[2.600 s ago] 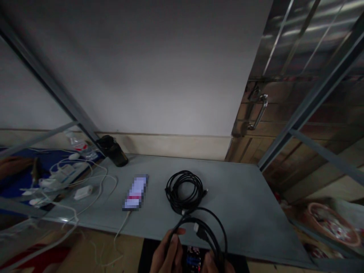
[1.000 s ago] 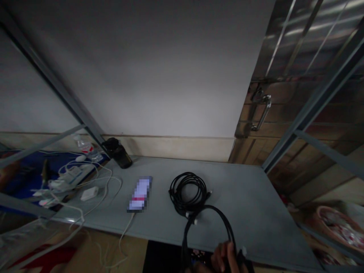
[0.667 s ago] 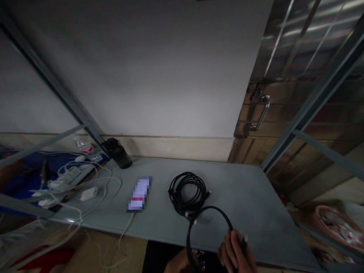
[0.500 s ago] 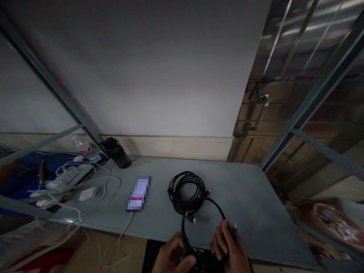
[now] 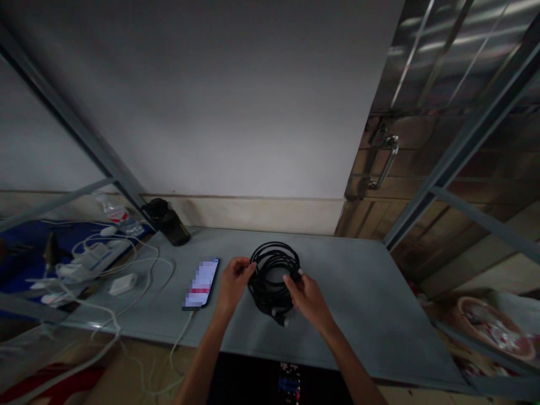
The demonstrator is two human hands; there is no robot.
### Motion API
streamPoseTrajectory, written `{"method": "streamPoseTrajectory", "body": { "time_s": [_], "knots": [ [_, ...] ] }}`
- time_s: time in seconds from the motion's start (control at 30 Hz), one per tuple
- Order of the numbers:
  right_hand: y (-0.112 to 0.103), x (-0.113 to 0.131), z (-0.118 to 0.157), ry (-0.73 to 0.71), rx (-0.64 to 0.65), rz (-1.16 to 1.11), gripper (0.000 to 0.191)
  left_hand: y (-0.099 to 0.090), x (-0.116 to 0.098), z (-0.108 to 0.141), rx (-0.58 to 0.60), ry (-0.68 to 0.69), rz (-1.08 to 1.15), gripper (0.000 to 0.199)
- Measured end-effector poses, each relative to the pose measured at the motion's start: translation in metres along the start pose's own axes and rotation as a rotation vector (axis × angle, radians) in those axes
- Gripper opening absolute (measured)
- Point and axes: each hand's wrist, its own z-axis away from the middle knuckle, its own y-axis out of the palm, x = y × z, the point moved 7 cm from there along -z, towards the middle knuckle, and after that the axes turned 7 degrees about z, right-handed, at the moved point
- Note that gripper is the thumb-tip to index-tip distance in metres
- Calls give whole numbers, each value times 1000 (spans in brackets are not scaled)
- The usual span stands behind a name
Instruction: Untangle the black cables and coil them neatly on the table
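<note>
A coiled black cable (image 5: 270, 301) is at the middle of the grey tabletop (image 5: 358, 304), its plug ends showing at the near side and by the right fingers. My left hand (image 5: 234, 280) pinches the coil at its left edge between thumb and fingers. On the opposite side my right hand (image 5: 307, 295) grips the coil, thumb over the strands. The fingers partly cover the loops they hold. To the left of my left hand lies a lit phone (image 5: 202, 281), plugged into a white charging cable (image 5: 182, 334).
A black cup-like container (image 5: 171, 225) stands at the back left. White cords tangle around a power strip (image 5: 90, 261) and a white adapter (image 5: 123, 284), with a plastic bottle (image 5: 120, 216) behind. Metal posts (image 5: 422, 202) rise at the table's sides. A basket (image 5: 493, 326) sits lower right.
Both hands have moved forward from the table's near edge to the coil's two sides. The loose cable lengths they held are now gathered into the coil.
</note>
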Motion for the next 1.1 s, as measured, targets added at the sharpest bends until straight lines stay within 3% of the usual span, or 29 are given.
{"method": "streamPoseTrajectory", "body": {
  "time_s": [0.07, 0.17, 0.3, 0.4, 0.47, 0.57, 0.67, 0.8, 0.9, 1.1],
  "knots": [
    [1, -6, -3, -39, 11, 91, 58, -1, 14, -14, -2, 19, -42, 60],
    [-7, -10, 0, -103, -47, 215, 51, 4, 32, -14, 6, 47, -85, 58],
    [-9, 14, 8, -347, -133, 463, 38, 7, 44, -1, -12, 92, -108, 57],
    [23, 35, 13, -645, 0, 737, 60, 6, 47, 2, -32, 127, -119, 58],
    [48, 36, 13, -731, 121, 823, 82, 5, 46, 2, -34, 150, -124, 58],
    [75, 23, 7, -696, 234, 924, 78, 7, 42, 2, 2, 184, -124, 56],
    [85, 10, 6, -652, 262, 987, 65, 13, 40, 5, 67, 204, -114, 56],
    [80, 3, 15, -661, 291, 1016, 67, 17, 41, 7, 136, 186, -102, 57],
    [67, 0, 25, -662, 315, 1038, 56, 20, 42, 10, 189, 152, -83, 58],
    [16, -11, 39, -668, 363, 1083, 37, 32, 45, 16, 338, 94, -73, 59]
  ]
}}
